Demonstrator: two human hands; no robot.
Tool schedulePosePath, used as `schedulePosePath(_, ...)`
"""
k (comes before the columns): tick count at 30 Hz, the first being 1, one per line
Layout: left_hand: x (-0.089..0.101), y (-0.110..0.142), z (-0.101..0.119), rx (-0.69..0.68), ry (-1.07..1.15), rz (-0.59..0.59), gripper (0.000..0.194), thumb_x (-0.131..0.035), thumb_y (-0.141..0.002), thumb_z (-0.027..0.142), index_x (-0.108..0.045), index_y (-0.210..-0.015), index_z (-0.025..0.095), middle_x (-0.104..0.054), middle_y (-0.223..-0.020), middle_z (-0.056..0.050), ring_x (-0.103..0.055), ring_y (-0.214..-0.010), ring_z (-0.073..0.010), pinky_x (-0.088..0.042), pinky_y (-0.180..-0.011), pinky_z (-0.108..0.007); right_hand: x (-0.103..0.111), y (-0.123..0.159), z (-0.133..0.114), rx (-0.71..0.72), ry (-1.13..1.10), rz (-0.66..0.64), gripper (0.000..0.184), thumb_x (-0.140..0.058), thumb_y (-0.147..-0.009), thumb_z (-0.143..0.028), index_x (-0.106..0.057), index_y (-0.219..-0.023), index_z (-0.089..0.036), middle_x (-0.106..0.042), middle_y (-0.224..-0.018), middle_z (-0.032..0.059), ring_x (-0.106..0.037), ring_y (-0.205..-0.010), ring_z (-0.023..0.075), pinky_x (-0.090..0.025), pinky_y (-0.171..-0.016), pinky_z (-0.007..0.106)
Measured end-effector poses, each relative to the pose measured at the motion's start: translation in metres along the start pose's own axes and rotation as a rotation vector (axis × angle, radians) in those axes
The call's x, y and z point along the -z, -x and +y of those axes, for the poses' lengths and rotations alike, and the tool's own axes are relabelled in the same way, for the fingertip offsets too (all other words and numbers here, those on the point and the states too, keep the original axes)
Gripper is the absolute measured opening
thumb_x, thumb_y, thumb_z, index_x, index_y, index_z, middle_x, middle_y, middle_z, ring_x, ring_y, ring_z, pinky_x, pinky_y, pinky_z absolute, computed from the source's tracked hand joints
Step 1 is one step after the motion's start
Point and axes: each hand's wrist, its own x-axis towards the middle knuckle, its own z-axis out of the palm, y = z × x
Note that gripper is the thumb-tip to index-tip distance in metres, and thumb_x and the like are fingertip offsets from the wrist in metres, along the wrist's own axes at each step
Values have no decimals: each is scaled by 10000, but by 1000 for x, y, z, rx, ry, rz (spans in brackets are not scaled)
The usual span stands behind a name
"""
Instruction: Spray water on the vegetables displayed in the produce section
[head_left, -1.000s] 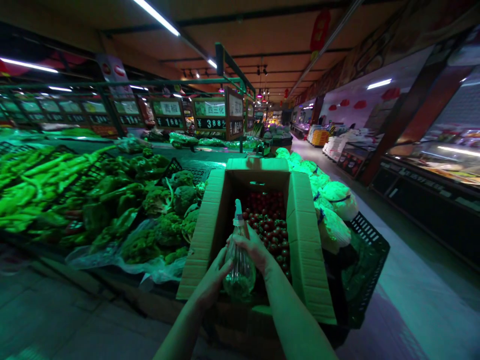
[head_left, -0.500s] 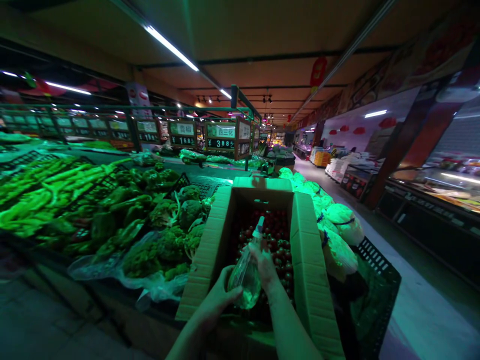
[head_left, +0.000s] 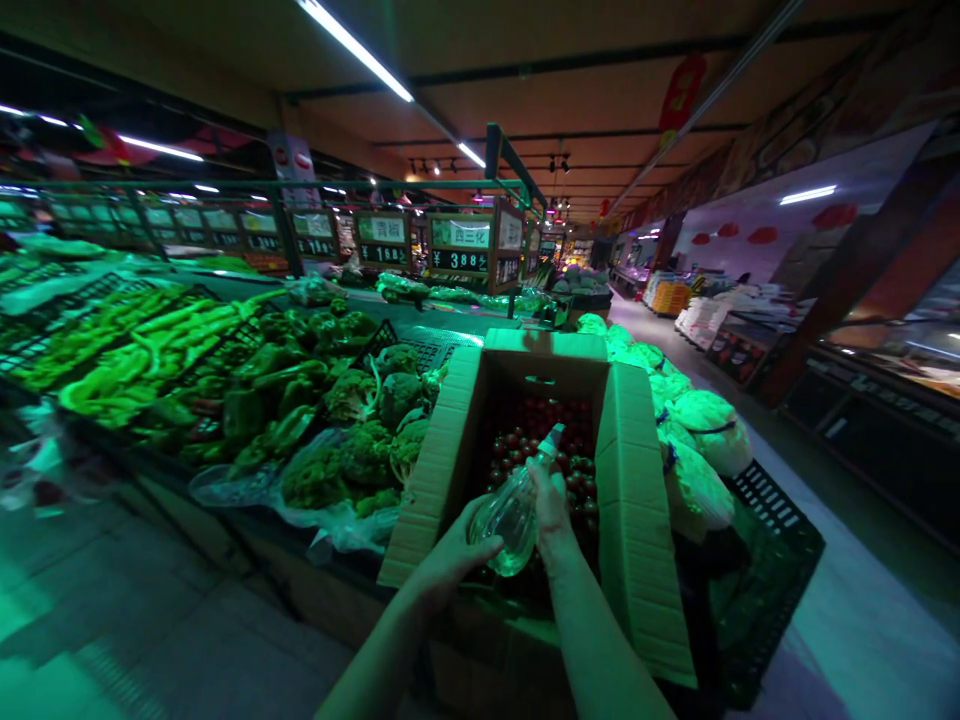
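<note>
A clear spray bottle [head_left: 511,520] is held between my two hands, tilted with its nozzle pointing up and away to the right. My left hand [head_left: 459,550] is closed around the lower body, thumb across the near side. My right hand [head_left: 550,500] grips the neck just under the spray head, its fingers partly hidden. Some liquid seems to show in the bottle. Below it stands an open cardboard box [head_left: 631,520], its flaps folded outward, with many small dark red cherry tomatoes [head_left: 517,445] inside.
Left of the box are broccoli [head_left: 367,450] partly on plastic film, green peppers [head_left: 259,400] and long pale green peppers [head_left: 142,360]. Wrapped cabbages [head_left: 709,430] sit to the right above a black plastic crate [head_left: 780,550]. Price signs [head_left: 459,245] hang behind.
The view has shifted left and down, so the shelves appear further right and higher. In my grip, the bottle has tipped more to the right. Both hands still hold it.
</note>
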Motion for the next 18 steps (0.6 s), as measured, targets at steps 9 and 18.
schedulePosePath(9, 4, 4, -2, -28, 45, -14, 525, -649, -861, 472, -543, -1303, 210, -566, -1380, -100, -464, -1344, -340, -374, -1102, -450, -8, 19, -7, -141, -26, -221, 448, -837, -561, -439, -631, -872, -191, -698, -743, 17, -672, -648, 204, -549, -583, 316)
schedulePosePath(18, 2, 4, 0, -6, 46, -71, 552, -705, -827, 445, -582, -1324, 237, -585, -1389, -75, -471, -1346, -347, -370, -1120, -474, -6, 23, -8, -144, 36, -340, 496, -791, -650, -553, -666, -966, -192, -701, -969, 56, -694, -858, 244, -566, -630, 313)
